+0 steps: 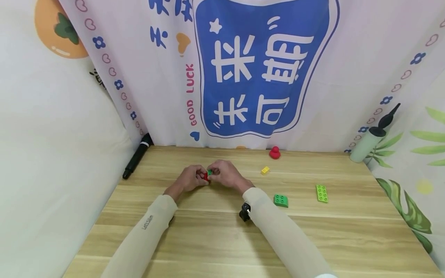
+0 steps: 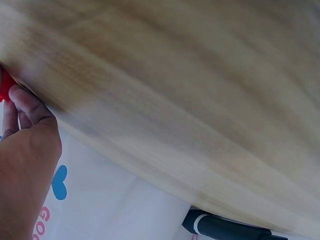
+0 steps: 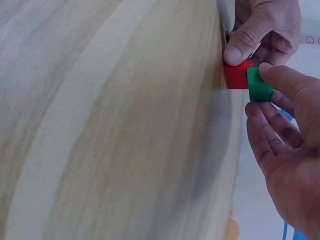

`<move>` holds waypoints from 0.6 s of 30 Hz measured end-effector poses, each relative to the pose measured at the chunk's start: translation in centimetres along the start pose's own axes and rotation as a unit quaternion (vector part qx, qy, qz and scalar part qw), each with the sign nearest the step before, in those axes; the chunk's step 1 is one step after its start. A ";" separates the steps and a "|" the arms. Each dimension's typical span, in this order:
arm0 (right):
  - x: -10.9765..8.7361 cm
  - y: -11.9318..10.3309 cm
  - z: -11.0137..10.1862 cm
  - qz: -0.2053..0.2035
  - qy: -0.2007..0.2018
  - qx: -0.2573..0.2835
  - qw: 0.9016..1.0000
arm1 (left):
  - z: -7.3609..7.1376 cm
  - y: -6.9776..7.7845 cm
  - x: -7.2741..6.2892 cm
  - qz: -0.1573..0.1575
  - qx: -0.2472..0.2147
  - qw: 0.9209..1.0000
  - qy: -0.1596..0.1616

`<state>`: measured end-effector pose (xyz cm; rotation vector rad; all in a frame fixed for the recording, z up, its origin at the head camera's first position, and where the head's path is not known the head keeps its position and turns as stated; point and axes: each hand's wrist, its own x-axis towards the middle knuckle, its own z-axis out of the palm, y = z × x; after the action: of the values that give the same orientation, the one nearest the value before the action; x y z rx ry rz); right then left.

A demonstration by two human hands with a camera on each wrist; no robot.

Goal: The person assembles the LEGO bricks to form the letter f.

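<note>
Just left of the table's middle, my left hand (image 1: 193, 178) pinches a red toy brick (image 3: 236, 76) between thumb and fingers. My right hand (image 1: 226, 173) faces it, gripping a small green brick (image 3: 260, 86) by thumb and fingertips. In the right wrist view the green brick sits against the side of the red one, slightly offset from it. The fingers hide much of both bricks in the head view. Only the edge of the red brick shows at the far left of the left wrist view, by the left thumb.
A yellow brick (image 1: 265, 170), a green brick (image 1: 281, 200) and a lime brick (image 1: 321, 193) lie to the right on the wooden table (image 1: 215, 243). A rounded red piece (image 1: 274, 152) stands at the back edge. A black pen-shaped object (image 1: 137, 158) and a pale green cylinder (image 1: 367, 144) flank the table.
</note>
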<state>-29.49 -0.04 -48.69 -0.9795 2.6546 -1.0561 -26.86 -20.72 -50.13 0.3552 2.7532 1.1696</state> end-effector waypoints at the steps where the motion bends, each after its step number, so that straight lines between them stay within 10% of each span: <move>1: 0.0 0.0 0.0 -0.001 0.000 -0.001 1.000 | 0.0 -0.1 0.0 0.002 0.001 1.000 0.000; 18: 0.1 0.1 0.2 -0.010 0.022 0.024 0.999 | 0.1 -0.2 0.0 0.031 0.015 0.999 0.006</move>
<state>-29.52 -0.14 -48.90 -0.9859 2.6460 -1.1523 -26.88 -20.85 -50.34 0.4396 2.7925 1.1492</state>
